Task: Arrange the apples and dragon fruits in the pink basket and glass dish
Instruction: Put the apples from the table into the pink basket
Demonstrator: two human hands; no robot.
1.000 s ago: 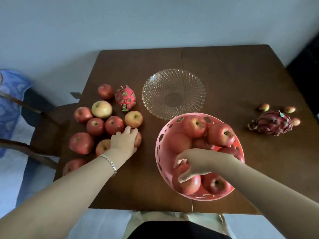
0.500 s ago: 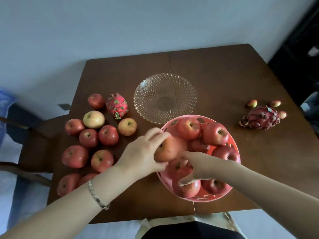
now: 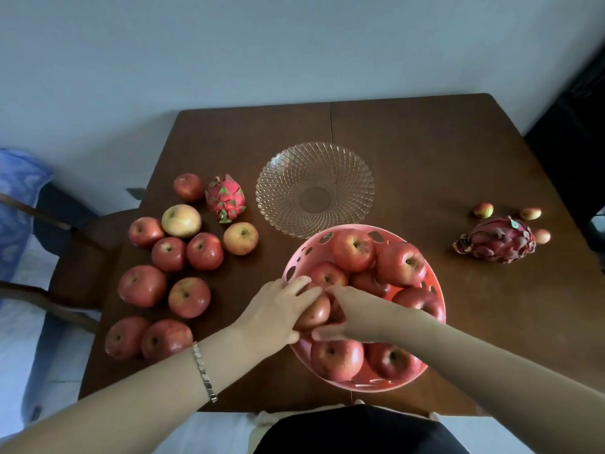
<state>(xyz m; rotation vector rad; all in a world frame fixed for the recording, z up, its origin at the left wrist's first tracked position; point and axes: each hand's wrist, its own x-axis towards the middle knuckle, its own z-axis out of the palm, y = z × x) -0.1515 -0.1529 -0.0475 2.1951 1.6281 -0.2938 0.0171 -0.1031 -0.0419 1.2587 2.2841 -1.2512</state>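
The left hand [image 3: 275,314] grips an apple [image 3: 313,313] at the pink basket's [image 3: 437,301] near-left rim; the right hand [image 3: 352,314] touches it too, grip unclear. The glass dish [image 3: 315,189] sits just beyond.

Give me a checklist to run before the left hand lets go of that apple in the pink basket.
1. Red apple is over the pink perforated plastic basket: ok.
2. Left hand is on the apple: ok.
3. Right hand is steadying it: ok.
4. Apple is fully seated among the others: cannot tell, the hands hide it.
5. Basket has room for more: not ok, nearly full.
6. Patterned clear glass dish is free for fruit: ok.
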